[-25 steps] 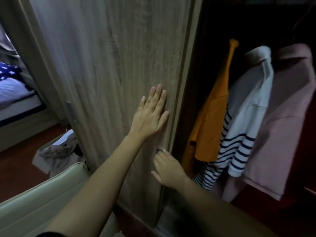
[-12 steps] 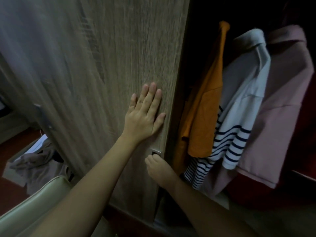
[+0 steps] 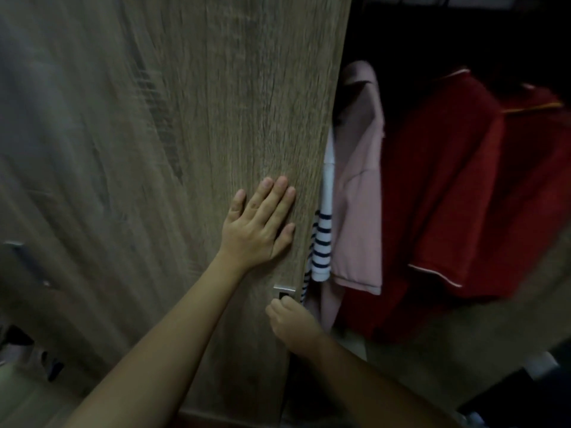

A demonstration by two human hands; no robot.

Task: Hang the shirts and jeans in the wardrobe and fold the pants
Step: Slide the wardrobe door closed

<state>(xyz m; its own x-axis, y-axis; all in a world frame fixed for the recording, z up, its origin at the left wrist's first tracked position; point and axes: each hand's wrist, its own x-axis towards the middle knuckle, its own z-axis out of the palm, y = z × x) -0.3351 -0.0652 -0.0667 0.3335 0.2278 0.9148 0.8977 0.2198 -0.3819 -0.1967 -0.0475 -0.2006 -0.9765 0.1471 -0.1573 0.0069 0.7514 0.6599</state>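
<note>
Wooden door (image 3: 216, 103) has been slid further across the shirts (image 3: 355, 211), pressed by the flat, straight-fingered left hand (image 3: 259, 230), its right-edge handle (image 3: 284, 292) gripped by the right hand (image 3: 290, 322); hanging is judged finished.

A pale oak-grain wardrobe door (image 3: 216, 118) fills the left and centre of the frame, with a small metal pull (image 3: 284, 291) near its lower right edge. At far left, a second panel (image 3: 46, 180) carries a bar handle (image 3: 21, 257). The wardrobe interior (image 3: 432, 32) at upper right is dark, with a pale board (image 3: 479, 319) below. Light is dim throughout.
</note>
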